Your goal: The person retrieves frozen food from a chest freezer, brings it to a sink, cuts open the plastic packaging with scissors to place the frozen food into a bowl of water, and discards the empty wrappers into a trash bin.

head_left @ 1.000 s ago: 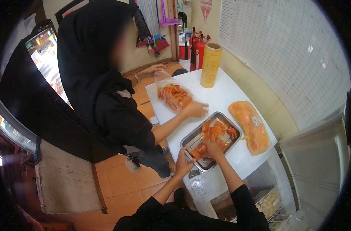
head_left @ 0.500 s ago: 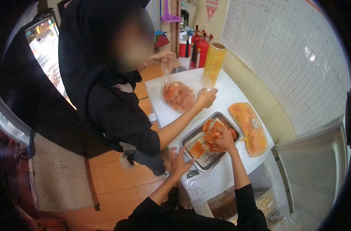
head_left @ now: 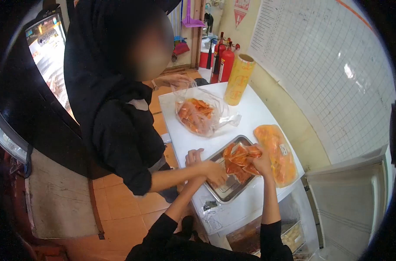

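Note:
My right hand (head_left: 262, 162) grips a bunch of clear sachets with orange-red contents (head_left: 239, 158) over the metal tray (head_left: 224, 201). My left hand (head_left: 193, 157) is just outside the tray's left side, fingers apart and holding nothing; a co-worker's forearm (head_left: 176, 177) crosses over it and hides part of it. The co-worker's hand (head_left: 214, 173) reaches into the tray beside the sachets, blurred. On the table's far side, a clear plastic bag (head_left: 197, 114) with more orange sachets lies with its mouth open, the co-worker's other hand (head_left: 177, 80) near its top.
A filled orange bag with a white label (head_left: 276, 154) lies right of the tray on the white table (head_left: 176, 135). A yellow roll of film (head_left: 240, 80) stands at the back, near red fire extinguishers (head_left: 226, 63). An open lid or door (head_left: 350, 195) is at the right.
The co-worker's hand has come from the plastic bag into the tray, crossing my left arm. The sachets in my right hand have been lifted and gathered. The bag's mouth has spread open.

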A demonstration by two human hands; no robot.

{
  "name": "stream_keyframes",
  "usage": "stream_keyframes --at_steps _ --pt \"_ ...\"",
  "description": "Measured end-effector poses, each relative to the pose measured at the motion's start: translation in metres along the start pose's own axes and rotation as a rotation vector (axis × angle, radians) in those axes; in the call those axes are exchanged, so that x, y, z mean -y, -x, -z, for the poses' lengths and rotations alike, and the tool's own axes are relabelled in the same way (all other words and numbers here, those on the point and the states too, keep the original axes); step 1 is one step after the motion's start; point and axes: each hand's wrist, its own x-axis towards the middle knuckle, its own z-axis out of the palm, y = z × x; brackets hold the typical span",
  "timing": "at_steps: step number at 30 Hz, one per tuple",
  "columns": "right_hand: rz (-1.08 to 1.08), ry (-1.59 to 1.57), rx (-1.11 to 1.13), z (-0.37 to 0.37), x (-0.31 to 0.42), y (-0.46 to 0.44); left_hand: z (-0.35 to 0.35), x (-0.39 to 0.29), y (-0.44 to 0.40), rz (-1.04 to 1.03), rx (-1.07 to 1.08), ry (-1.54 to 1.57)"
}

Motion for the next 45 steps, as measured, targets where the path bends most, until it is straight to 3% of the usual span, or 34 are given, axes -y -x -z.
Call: stream_keyframes --at_steps 4,6,9,11,13,15,17,18,20,22,23,24,26,29,31,33,34,35,37,39,40,41,42,43,45 --pt "-0.016 -0.068 -0.083 0.036 0.065 -0.02 -0.02 0.007 -0.01 0.012 0.084 -0.086" --pt "0.081 -0.256 -0.094 0.05 0.063 -0.047 -0.028 0.014 -0.003 0.022 0.132 -0.133" --pt "0.16 -0.482 -0.086 0.056 0.119 -0.085 -0.026 0.021 0.012 0.019 0.084 -0.11" --pt "0.148 -0.408 -0.047 0.049 0.145 -0.117 -0.019 0.015 0.021 0.035 0.062 -0.128" --pt "0.203 -0.534 -0.084 0.019 0.161 -0.151 -0.009 0.005 0.028 0.072 0.108 -0.222" --pt "0.102 -0.611 -0.002 -0.012 0.175 -0.172 -0.005 0.003 0.034 0.07 0.115 -0.247" --pt "0.183 -0.525 -0.086 -0.075 0.123 -0.236 -0.009 0.01 0.039 0.056 0.129 -0.275" --pt "0.18 -0.302 -0.163 -0.104 0.105 -0.256 -0.015 0.018 0.041 -0.013 0.119 -0.248" --pt "0.005 -0.178 -0.088 -0.145 0.092 -0.266 -0.024 0.029 0.046 -0.142 0.082 -0.162" --pt "0.02 0.061 -0.246 -0.164 0.105 -0.242 -0.032 0.037 0.054 -0.225 0.07 -0.109" --pt "0.072 0.049 -0.111 -0.169 0.097 -0.242 -0.035 0.038 0.061 -0.119 0.126 -0.125" --pt "0.06 0.037 -0.126 -0.173 0.091 -0.246 -0.032 0.034 0.063 -0.004 0.182 -0.143" --pt "0.248 0.51 0.007 -0.183 0.077 -0.247 -0.028 0.03 0.059 -0.046 0.147 -0.18" --pt "0.033 0.6 0.418 -0.167 0.087 -0.238 -0.031 0.026 0.055 -0.034 0.105 -0.134" --pt "0.126 0.661 0.306 -0.129 0.113 -0.211 -0.036 0.033 0.065 0.031 0.133 -0.062" --pt "0.373 0.322 0.134 -0.096 0.106 -0.216 -0.041 0.041 0.065 0.125 0.15 -0.032" --pt "0.377 0.109 0.119 -0.074 0.101 -0.214 -0.039 0.041 0.066 0.124 0.17 -0.022" --pt "0.383 0.175 -0.004 -0.05 0.097 -0.197 -0.038 0.04 0.065 0.15 0.214 -0.103" --pt "0.233 0.241 0.025 -0.003 0.063 -0.165 -0.032 0.03 0.062 0.189 0.26 -0.21" --pt "0.02 0.446 0.255 0.037 0.016 -0.132 -0.031 0.03 0.062 0.187 0.256 -0.135" --pt "0.084 0.833 0.418 0.04 -0.027 -0.125 -0.031 0.031 0.06 0.19 0.245 -0.066" --pt "0.042 0.813 0.539 0.045 -0.039 -0.1 -0.041 0.046 0.062 0.181 0.245 -0.062" --pt "-0.141 0.724 0.584 0.042 -0.048 -0.081 -0.054 0.066 0.065 0.045 0.144 -0.1" --pt "-0.196 0.724 0.503 0.03 -0.056 -0.059 -0.064 0.085 0.074 -0.085 0.046 -0.141" --pt "-0.174 0.801 0.208 0.004 -0.071 -0.017 -0.044 0.055 0.059 -0.069 0.079 -0.148"
